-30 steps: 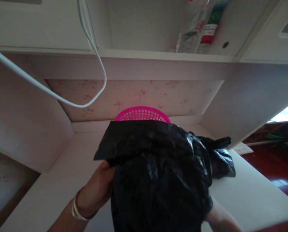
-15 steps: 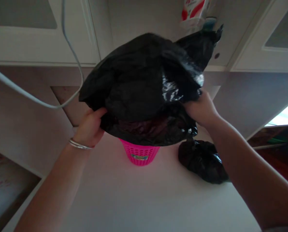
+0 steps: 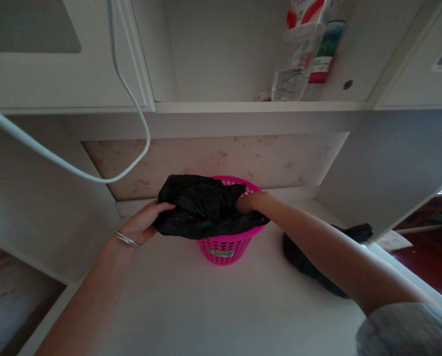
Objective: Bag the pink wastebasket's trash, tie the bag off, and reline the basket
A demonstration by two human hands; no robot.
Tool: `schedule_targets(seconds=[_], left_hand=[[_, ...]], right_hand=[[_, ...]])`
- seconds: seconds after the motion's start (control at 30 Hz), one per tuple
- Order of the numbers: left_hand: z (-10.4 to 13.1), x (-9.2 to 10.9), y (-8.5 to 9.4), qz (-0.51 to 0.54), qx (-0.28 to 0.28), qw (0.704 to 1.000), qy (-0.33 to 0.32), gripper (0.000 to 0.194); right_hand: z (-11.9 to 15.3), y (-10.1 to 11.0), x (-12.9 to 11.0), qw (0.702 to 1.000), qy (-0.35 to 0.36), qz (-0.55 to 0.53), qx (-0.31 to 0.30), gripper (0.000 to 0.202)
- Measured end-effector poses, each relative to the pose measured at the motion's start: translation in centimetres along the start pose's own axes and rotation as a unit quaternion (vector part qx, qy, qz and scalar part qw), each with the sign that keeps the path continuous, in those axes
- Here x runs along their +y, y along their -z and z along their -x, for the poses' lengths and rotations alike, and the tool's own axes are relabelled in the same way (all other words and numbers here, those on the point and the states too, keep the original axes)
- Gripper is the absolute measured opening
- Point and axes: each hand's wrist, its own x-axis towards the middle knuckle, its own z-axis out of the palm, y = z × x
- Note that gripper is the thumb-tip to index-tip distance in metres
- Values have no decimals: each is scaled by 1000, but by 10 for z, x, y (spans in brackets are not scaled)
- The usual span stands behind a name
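A black plastic bag lies over the mouth of a pink perforated basket, partly down inside it. At the bag's left edge, my left hand pinches the plastic between thumb and fingers, a silver bangle at the wrist. My right hand reaches into the basket's mouth at the right, pressed into the bag; its fingers are hidden by the plastic. The basket's back rim shows bare behind the bag.
A second black bag, bunched up, rests on the white surface under my right forearm. A white cable loops down at the left. Overhead, a shelf holds clear plastic containers and a red-green packaged item.
The bag, held spread out above the basket before, has come down onto and into it. Both hands moved lower, and my right hand went into the basket's mouth.
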Motion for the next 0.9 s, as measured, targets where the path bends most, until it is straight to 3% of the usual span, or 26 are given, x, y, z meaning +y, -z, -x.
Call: schedule_targets(seconds=[0.1,0.2,0.3,0.47,0.6,0.77,0.9], left_hand=[[-1,1,4,61,2,997,42,37],[-7,-2,7,112,-5,993,47,41],[-12,-6,7,134,-22,990,48,39],[-12,-1,2,129,-18,988,82,28],[-12,5,0,119,-26,988,96,22],[-10,-3,6,98,-28,991,91,29],[7,-10,11,117,6,992,48,21]], right_hand=[[3,22,2,1000,-6,10,-14,14],[18,52,5,999,2,3,36,25],[41,74,12,988,-22,-129,81,39],[69,89,26,882,-144,-439,96,32],[75,89,38,817,-180,-543,68,26],[80,69,51,825,-156,-541,45,34],[98,52,41,801,-142,-572,105,41]])
